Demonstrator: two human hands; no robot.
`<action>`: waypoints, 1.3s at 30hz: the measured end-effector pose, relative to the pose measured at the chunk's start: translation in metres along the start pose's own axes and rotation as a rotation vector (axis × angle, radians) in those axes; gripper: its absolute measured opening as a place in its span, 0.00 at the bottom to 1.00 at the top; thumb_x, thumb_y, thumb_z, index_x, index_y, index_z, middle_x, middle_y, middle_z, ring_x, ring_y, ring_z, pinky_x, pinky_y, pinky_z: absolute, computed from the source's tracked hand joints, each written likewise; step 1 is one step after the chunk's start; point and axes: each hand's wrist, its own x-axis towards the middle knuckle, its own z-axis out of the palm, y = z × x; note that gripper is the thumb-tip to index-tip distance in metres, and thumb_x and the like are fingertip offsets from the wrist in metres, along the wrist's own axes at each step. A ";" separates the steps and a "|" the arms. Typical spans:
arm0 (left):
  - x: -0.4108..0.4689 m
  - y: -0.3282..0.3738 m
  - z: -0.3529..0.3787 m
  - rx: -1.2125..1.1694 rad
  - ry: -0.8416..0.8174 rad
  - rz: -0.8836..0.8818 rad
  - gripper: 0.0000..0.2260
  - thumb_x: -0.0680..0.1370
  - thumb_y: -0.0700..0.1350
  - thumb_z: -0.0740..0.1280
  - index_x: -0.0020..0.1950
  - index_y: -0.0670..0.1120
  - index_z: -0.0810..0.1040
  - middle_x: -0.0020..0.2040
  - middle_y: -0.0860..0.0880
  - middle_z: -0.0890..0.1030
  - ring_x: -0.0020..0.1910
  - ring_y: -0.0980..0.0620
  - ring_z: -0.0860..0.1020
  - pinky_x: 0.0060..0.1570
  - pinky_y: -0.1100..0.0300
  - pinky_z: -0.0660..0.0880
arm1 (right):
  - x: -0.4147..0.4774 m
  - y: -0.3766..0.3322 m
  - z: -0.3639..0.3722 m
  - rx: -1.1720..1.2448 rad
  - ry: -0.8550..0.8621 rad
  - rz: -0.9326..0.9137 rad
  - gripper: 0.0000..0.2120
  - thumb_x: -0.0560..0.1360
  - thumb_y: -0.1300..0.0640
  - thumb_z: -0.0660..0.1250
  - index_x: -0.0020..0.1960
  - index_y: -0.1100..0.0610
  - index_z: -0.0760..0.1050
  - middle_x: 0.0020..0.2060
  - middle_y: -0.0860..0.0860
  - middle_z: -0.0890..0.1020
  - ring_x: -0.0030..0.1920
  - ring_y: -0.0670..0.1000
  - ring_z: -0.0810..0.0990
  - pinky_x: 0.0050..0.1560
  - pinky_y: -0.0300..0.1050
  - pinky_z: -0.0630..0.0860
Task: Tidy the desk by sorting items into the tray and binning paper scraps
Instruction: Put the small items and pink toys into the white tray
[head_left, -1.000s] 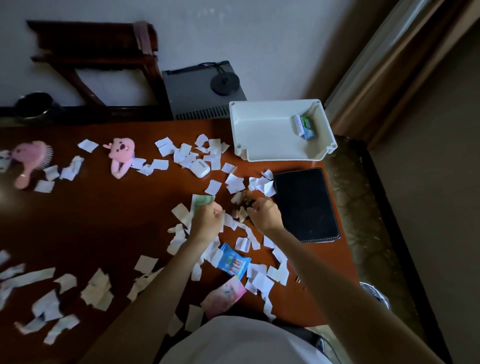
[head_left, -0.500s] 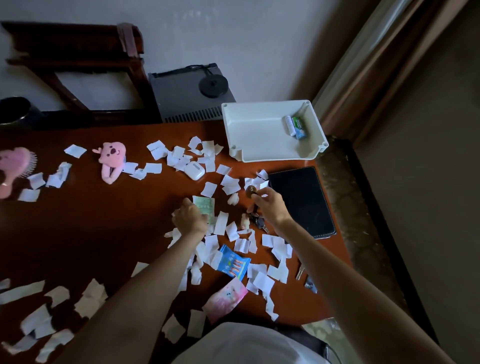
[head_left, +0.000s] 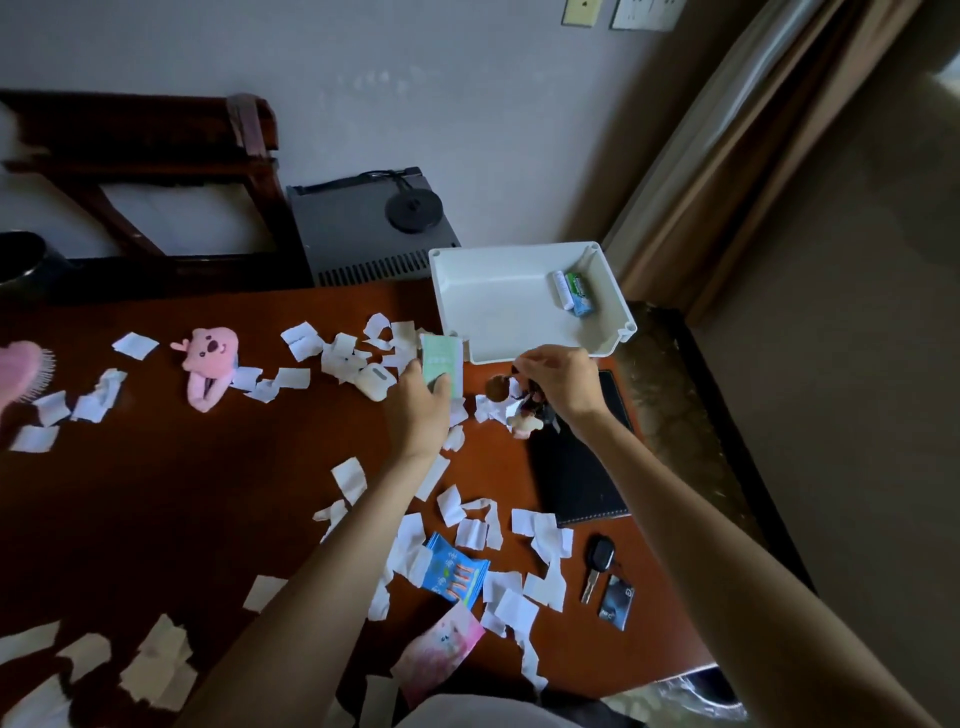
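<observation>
Seen from the head camera, the left grip (head_left: 422, 410) is curled round a pale green packet (head_left: 441, 364), held just beside the front-left corner of the white tray (head_left: 498, 312). The right grip (head_left: 563, 382) pinches a dangling keyring bunch (head_left: 527, 413) above the counter (head_left: 156, 493), near the tray's front rim. Paper scraps (head_left: 467, 532) lie scattered over the counter.

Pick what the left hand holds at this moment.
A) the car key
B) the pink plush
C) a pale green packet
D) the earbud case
C: the left hand grips the green packet just short of the tray, while the key, plush and earbud case lie on the desk untouched; the right hand holds a keychain.
</observation>
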 end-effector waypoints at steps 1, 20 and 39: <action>0.005 0.011 0.001 -0.030 0.000 0.014 0.14 0.80 0.39 0.60 0.64 0.36 0.70 0.67 0.40 0.74 0.64 0.44 0.75 0.51 0.62 0.76 | 0.007 -0.005 -0.006 0.008 0.016 -0.002 0.06 0.73 0.61 0.67 0.46 0.62 0.82 0.37 0.53 0.82 0.25 0.38 0.75 0.28 0.26 0.70; 0.110 0.066 0.077 0.027 -0.099 -0.124 0.16 0.80 0.35 0.57 0.67 0.37 0.62 0.67 0.37 0.72 0.60 0.39 0.77 0.54 0.49 0.79 | 0.138 0.013 -0.032 0.289 -0.114 0.202 0.10 0.72 0.71 0.63 0.51 0.65 0.79 0.36 0.52 0.79 0.44 0.54 0.79 0.52 0.47 0.78; 0.132 0.052 0.139 -0.030 -0.202 -0.231 0.14 0.78 0.32 0.57 0.64 0.38 0.64 0.65 0.37 0.73 0.61 0.38 0.76 0.56 0.46 0.78 | 0.174 0.076 -0.049 -0.842 -0.196 0.045 0.16 0.76 0.68 0.56 0.64 0.65 0.70 0.64 0.60 0.69 0.66 0.59 0.65 0.67 0.49 0.67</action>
